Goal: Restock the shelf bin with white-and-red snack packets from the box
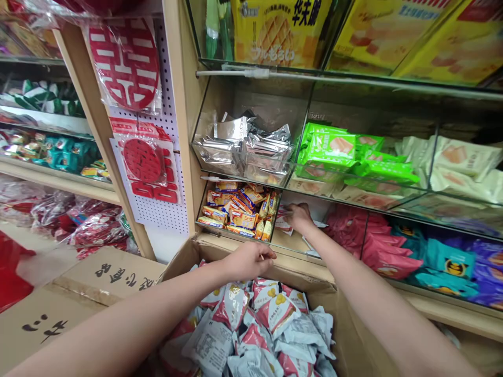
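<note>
Our right hand (301, 215) reaches into a glass-fronted compartment (321, 203) of the shelf, its fingers at a red-and-white packet (283, 224); we cannot tell whether that grip is closed on it. Our left hand (251, 262) hangs over the open carton (356, 335), fingers loosely curled — nothing shows in that grip, though its palm side is hidden. Judging by how things lie, the work looks barely begun: we see only a few packets in the compartment, while a large heap of red-and-white packets (275, 309) lies in the carton. Neighbouring compartments look well stocked — orange-wrapped sweets (239, 209) left, pink packets (387, 243) right.
</note>
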`<control>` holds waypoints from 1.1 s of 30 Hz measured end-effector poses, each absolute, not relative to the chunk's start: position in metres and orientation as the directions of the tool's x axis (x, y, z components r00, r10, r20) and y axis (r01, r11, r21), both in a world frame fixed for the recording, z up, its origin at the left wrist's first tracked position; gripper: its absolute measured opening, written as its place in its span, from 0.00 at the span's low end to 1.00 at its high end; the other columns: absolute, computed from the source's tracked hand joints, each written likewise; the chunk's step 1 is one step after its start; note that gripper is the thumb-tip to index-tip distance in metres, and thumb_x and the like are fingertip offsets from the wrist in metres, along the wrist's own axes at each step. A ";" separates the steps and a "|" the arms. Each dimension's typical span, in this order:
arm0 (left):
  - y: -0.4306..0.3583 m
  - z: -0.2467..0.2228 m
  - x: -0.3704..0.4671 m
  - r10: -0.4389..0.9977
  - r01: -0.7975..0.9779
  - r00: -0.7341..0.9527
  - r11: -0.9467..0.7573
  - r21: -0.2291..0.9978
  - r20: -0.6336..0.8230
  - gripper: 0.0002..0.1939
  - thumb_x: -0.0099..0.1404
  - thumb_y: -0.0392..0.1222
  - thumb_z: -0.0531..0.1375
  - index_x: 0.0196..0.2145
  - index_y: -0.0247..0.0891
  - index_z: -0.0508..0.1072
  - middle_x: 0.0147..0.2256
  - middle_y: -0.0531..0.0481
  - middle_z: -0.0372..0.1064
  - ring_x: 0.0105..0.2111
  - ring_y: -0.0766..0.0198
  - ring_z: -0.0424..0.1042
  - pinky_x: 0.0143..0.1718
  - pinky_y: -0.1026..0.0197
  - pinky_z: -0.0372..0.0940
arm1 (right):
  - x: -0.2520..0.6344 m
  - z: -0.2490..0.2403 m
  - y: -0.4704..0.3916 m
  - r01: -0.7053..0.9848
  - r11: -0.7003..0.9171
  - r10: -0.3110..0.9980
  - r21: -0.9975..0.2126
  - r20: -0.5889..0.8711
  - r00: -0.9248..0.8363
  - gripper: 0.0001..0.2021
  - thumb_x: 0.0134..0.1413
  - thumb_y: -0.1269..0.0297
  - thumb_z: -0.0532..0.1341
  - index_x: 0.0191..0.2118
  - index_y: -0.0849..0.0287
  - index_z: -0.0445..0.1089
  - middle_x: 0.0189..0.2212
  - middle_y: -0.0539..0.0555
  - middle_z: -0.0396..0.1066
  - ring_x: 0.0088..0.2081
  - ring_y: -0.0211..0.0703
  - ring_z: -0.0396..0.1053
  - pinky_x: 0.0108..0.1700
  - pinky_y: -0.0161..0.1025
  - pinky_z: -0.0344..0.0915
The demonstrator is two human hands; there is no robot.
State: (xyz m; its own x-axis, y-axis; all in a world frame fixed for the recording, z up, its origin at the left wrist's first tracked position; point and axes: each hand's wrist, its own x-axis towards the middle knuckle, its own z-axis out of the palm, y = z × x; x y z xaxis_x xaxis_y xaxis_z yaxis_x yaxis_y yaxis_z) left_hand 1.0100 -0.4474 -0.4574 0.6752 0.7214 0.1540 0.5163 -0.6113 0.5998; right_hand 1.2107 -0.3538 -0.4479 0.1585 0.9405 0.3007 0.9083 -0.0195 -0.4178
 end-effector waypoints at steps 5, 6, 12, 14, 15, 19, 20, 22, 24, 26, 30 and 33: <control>-0.443 -0.460 1.009 0.637 0.461 0.734 -0.721 0.517 0.234 0.12 0.56 0.37 0.52 0.36 0.35 0.72 0.33 0.49 0.71 0.33 0.65 0.68 0.35 0.68 0.59 | 1.197 -0.462 -0.341 0.934 -0.114 0.969 -0.339 0.168 0.179 0.36 0.25 0.64 0.68 0.48 0.59 0.59 0.51 0.64 0.50 0.41 0.53 0.65 0.38 0.42 0.62; -0.442 -0.461 1.009 0.634 0.458 0.738 -0.721 0.520 0.229 0.12 0.56 0.37 0.52 0.36 0.35 0.72 0.33 0.49 0.71 0.33 0.65 0.68 0.34 0.68 0.59 | 1.196 -0.464 -0.338 0.940 -0.099 0.975 -0.325 0.159 0.158 0.34 0.28 0.64 0.67 0.48 0.58 0.58 0.51 0.62 0.51 0.40 0.51 0.65 0.37 0.41 0.61; -0.439 -0.458 1.011 0.648 0.473 0.737 -0.698 0.537 0.192 0.12 0.58 0.38 0.51 0.35 0.36 0.73 0.31 0.50 0.72 0.30 0.66 0.68 0.30 0.68 0.59 | 1.192 -0.472 -0.329 0.958 -0.097 0.974 -0.268 0.173 0.147 0.27 0.42 0.65 0.59 0.52 0.53 0.55 0.55 0.63 0.47 0.46 0.57 0.61 0.38 0.47 0.60; -0.439 -0.458 1.011 0.652 0.483 0.734 -0.698 0.528 0.190 0.12 0.57 0.38 0.52 0.35 0.36 0.73 0.30 0.50 0.72 0.29 0.66 0.68 0.29 0.68 0.59 | 1.191 -0.471 -0.331 0.959 -0.115 0.970 -0.261 0.178 0.165 0.29 0.42 0.63 0.60 0.53 0.51 0.54 0.58 0.64 0.42 0.50 0.64 0.55 0.40 0.53 0.58; -0.439 -0.458 1.011 0.651 0.484 0.735 -0.700 0.525 0.190 0.12 0.57 0.38 0.52 0.35 0.36 0.73 0.30 0.50 0.72 0.29 0.66 0.68 0.29 0.68 0.59 | 1.191 -0.470 -0.332 0.958 -0.120 0.968 -0.259 0.182 0.170 0.31 0.40 0.62 0.61 0.54 0.50 0.53 0.59 0.64 0.39 0.52 0.68 0.51 0.40 0.57 0.57; -0.440 -0.459 1.010 0.642 0.475 0.740 -0.709 0.521 0.200 0.12 0.57 0.37 0.52 0.36 0.36 0.73 0.31 0.50 0.71 0.30 0.66 0.68 0.31 0.68 0.59 | 1.192 -0.466 -0.338 0.961 -0.084 0.965 -0.263 0.218 0.144 0.38 0.39 0.60 0.63 0.58 0.52 0.47 0.61 0.62 0.33 0.58 0.67 0.35 0.47 0.62 0.49; -0.440 -0.460 1.010 0.641 0.472 0.739 -0.712 0.519 0.207 0.12 0.56 0.37 0.52 0.36 0.36 0.73 0.31 0.49 0.71 0.31 0.66 0.68 0.32 0.68 0.59 | 1.193 -0.466 -0.339 0.961 -0.065 0.965 -0.268 0.227 0.129 0.37 0.41 0.60 0.61 0.58 0.53 0.46 0.61 0.61 0.33 0.59 0.64 0.33 0.49 0.61 0.48; -0.440 -0.462 1.010 0.635 0.464 0.740 -0.722 0.514 0.224 0.12 0.56 0.36 0.53 0.36 0.36 0.72 0.32 0.49 0.71 0.32 0.65 0.68 0.33 0.67 0.60 | 1.196 -0.468 -0.339 0.958 -0.034 0.966 -0.283 0.236 0.104 0.34 0.44 0.60 0.59 0.58 0.54 0.47 0.61 0.59 0.35 0.59 0.61 0.34 0.51 0.57 0.48; -0.440 -0.463 1.010 0.624 0.457 0.745 -0.734 0.502 0.234 0.12 0.56 0.36 0.53 0.36 0.36 0.72 0.32 0.49 0.70 0.33 0.65 0.67 0.35 0.67 0.60 | 1.199 -0.472 -0.336 0.951 -0.022 0.967 -0.308 0.234 0.098 0.30 0.48 0.60 0.56 0.57 0.56 0.50 0.60 0.60 0.39 0.59 0.60 0.38 0.52 0.54 0.49; -0.440 -0.463 1.010 0.615 0.455 0.751 -0.746 0.486 0.242 0.12 0.56 0.36 0.53 0.36 0.36 0.72 0.32 0.49 0.70 0.34 0.65 0.67 0.35 0.67 0.60 | 1.202 -0.476 -0.331 0.942 -0.023 0.967 -0.335 0.232 0.106 0.27 0.50 0.61 0.54 0.56 0.58 0.51 0.60 0.62 0.40 0.58 0.59 0.43 0.52 0.51 0.50; -0.442 -0.462 1.011 0.617 0.470 0.748 -0.752 0.462 0.243 0.11 0.56 0.37 0.53 0.36 0.37 0.73 0.33 0.49 0.71 0.34 0.65 0.67 0.35 0.66 0.60 | 1.204 -0.481 -0.325 0.928 -0.014 0.971 -0.373 0.217 0.101 0.24 0.51 0.60 0.52 0.55 0.58 0.53 0.60 0.62 0.40 0.53 0.53 0.55 0.49 0.44 0.55; -0.444 -0.461 1.011 0.619 0.481 0.745 -0.756 0.444 0.248 0.12 0.56 0.36 0.52 0.35 0.36 0.73 0.32 0.48 0.70 0.33 0.64 0.68 0.35 0.66 0.60 | 1.205 -0.481 -0.326 0.924 -0.006 0.973 -0.382 0.210 0.094 0.25 0.50 0.58 0.52 0.54 0.58 0.54 0.60 0.62 0.39 0.51 0.52 0.58 0.47 0.43 0.57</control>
State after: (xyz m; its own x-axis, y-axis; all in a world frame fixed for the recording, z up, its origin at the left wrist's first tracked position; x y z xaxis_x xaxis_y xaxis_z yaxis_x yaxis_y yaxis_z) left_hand 1.0113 -0.4439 -0.4613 0.7450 0.6192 0.2483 0.4808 -0.7564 0.4436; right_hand 1.2046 -0.3260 -0.4808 0.0938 0.9731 0.2104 0.9240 -0.0064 -0.3823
